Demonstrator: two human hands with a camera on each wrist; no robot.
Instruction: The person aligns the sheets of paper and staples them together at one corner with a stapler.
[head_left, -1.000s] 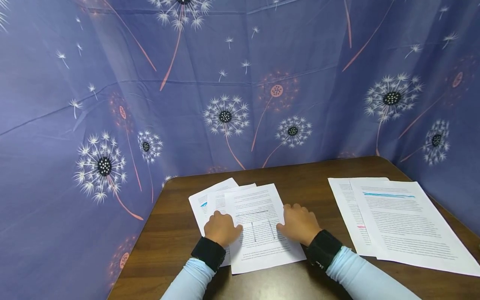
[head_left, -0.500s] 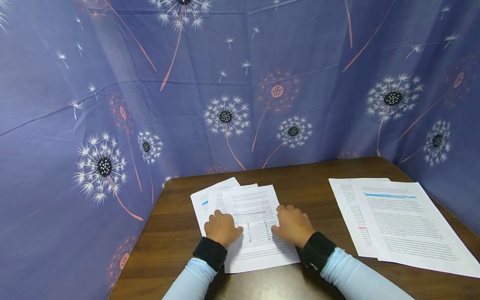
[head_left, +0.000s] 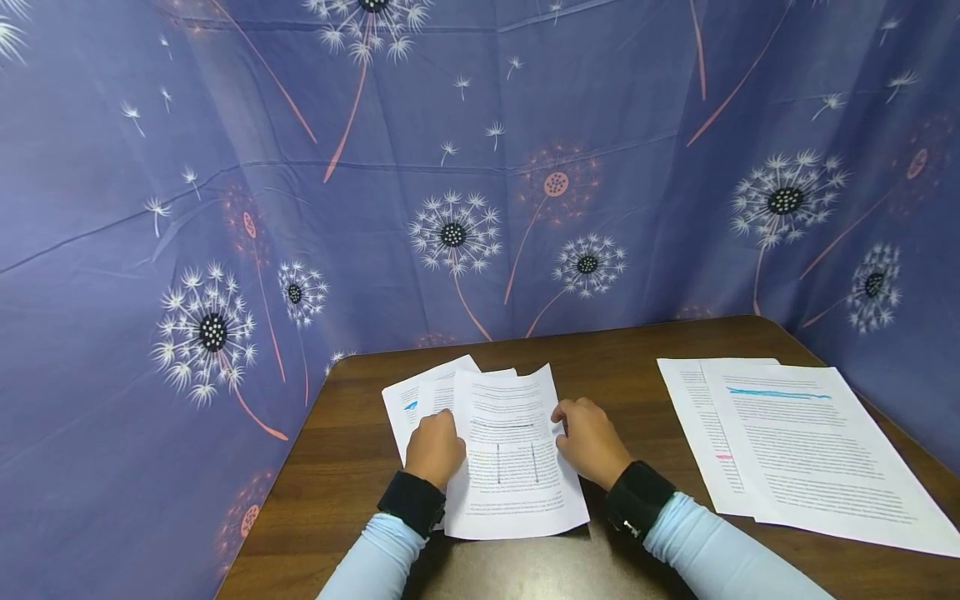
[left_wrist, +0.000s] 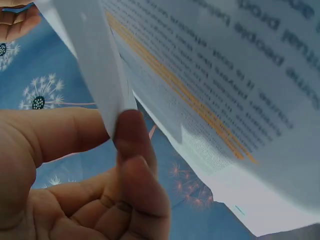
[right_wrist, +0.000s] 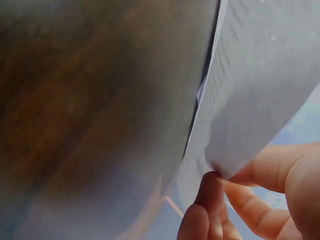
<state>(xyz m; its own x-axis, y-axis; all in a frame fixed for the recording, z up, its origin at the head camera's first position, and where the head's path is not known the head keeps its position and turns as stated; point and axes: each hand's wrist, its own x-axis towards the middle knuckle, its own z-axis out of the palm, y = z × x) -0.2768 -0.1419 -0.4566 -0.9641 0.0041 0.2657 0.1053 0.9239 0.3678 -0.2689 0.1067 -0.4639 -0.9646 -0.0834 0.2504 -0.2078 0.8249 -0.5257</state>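
A printed sheet of paper (head_left: 517,496) with two vertical pen strokes bows slightly between my hands in the head view. My left hand (head_left: 435,450) pinches its left edge; the left wrist view shows thumb and index finger (left_wrist: 135,132) on either side of the paper. At the right edge, my right hand (head_left: 595,443) pinches the sheet between thumb (right_wrist: 272,167) and fingertips. Behind and below it are other printed pages (head_left: 427,390), one with a blue mark. An orange-highlighted page (left_wrist: 200,100) fills much of the left wrist view.
On the right side of the brown wooden table (head_left: 615,367) lie two overlapping printed sheets (head_left: 825,467), with blue and pink highlighting. A blue dandelion-patterned curtain (head_left: 360,250) hangs behind the table.
The top sheet shifted left with my right hand, then rose a little and curved. My left fingers went from lying on the page to pinching its edge; the right fingers also closed on it.
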